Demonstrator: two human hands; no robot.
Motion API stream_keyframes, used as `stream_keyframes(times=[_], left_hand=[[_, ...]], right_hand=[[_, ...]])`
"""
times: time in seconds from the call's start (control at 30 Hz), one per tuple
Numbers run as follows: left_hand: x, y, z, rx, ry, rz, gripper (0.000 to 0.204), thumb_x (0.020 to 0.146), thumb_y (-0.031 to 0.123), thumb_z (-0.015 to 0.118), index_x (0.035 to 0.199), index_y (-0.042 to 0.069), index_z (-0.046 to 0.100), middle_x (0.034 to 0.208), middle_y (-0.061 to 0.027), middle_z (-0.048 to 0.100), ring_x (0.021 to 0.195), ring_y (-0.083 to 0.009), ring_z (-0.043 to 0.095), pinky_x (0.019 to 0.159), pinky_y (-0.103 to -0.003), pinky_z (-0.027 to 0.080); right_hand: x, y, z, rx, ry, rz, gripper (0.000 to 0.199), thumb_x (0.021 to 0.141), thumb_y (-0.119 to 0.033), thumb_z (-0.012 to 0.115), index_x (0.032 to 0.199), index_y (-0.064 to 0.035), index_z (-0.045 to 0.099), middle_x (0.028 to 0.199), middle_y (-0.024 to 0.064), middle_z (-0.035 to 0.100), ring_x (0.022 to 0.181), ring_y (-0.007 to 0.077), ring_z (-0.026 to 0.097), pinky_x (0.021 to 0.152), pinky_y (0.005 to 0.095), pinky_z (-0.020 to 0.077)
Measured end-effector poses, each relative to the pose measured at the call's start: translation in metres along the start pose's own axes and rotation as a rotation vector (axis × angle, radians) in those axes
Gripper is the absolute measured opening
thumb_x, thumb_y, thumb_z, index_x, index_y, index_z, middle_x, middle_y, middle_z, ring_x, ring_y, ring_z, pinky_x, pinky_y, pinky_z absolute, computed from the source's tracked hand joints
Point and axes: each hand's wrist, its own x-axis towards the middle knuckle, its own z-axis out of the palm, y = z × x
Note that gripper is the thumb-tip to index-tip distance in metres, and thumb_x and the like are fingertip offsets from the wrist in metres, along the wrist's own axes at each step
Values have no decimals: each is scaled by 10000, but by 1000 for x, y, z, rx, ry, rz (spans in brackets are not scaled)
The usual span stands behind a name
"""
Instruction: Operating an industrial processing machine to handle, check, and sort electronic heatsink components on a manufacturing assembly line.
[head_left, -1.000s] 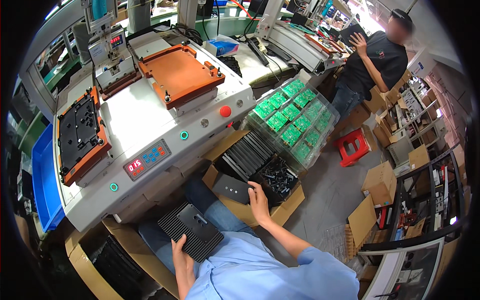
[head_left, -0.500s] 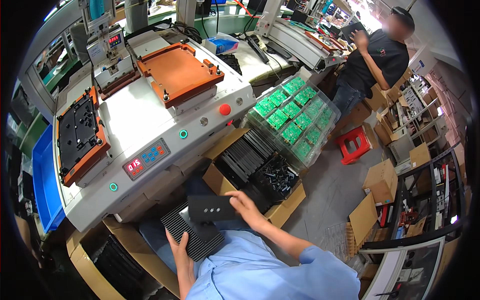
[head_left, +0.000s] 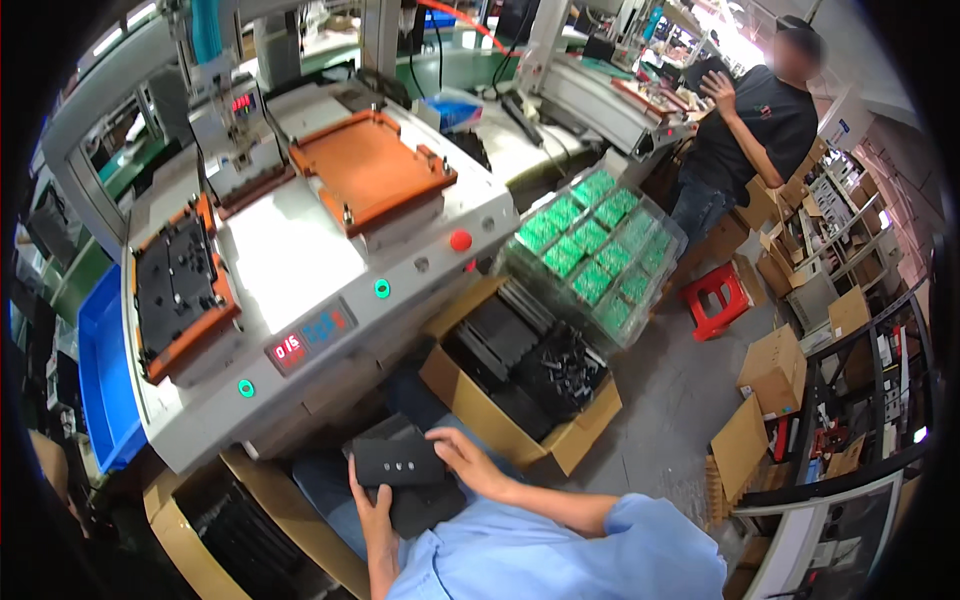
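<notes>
Black panel [head_left: 398, 462] now over lap

The hands [head_left: 420, 480] sit in a tight pocket over the lap: the grey machine desk [head_left: 330, 270] walls off the far side, an open cardboard box [head_left: 520, 400] of black parts blocks the right, another carton [head_left: 230, 530] crowds the near left. Past the box, a stack of clear trays [head_left: 590, 250] with green boards stands tall; bare floor [head_left: 680, 380] opens further right
</notes>
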Motion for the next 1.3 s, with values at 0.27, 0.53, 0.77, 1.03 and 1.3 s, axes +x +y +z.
stream_keyframes(times=[0.27, 0.53, 0.77, 1.03, 1.3], left_hand=[[0, -15, -19, 204, -79, 71, 580, 935, 116, 565, 1459, 97, 317, 1458, -121, 362, 1305, -266, 373, 1071, -360, 323], [2, -10, -14, 307, -104, 102, 570, 954, 166, 549, 1465, 89, 308, 1448, -127, 379, 1300, -253, 378, 1074, -355, 305], [-2, 4, -7, 374, -108, 112, 574, 938, 147, 564, 1455, 71, 324, 1435, -125, 400, 1287, -255, 401, 1069, -351, 311], [-5, 4, -9, 240, -94, 48, 552, 906, 123, 565, 1421, 56, 377, 1387, -146, 447, 1252, -252, 439, 1047, -363, 343], [13, -59, -57, 263, -11, -68, 573, 894, 181, 568, 1418, 57, 374, 1428, -158, 394, 1281, -290, 401, 1059, -386, 325]], right_hand=[[-9, -2, 1, -350, -9, -25, 367, 949, -268, 545, 1267, -89, 509, 1117, 165, 545, 1028, 273, 552, 891, 357, 439], [-12, -13, 9, -598, -193, -164, 882, 793, -427, 702, 1451, -84, 226, 1315, 207, 379, 1236, 395, 393, 1048, 437, 352], [-15, -24, 8, -658, -220, -135, 799, 788, -440, 693, 1383, -67, 312, 1236, 196, 458, 1166, 379, 430, 1015, 450, 365], [-18, -9, 13, -614, -166, -211, 765, 777, -408, 708, 1345, -45, 346, 1221, 196, 465, 1149, 373, 442, 1008, 444, 369], [-26, 2, 29, -595, -224, -272, 766, 766, -372, 714, 1328, -6, 346, 1255, 223, 453, 1178, 382, 442, 1009, 446, 372]])
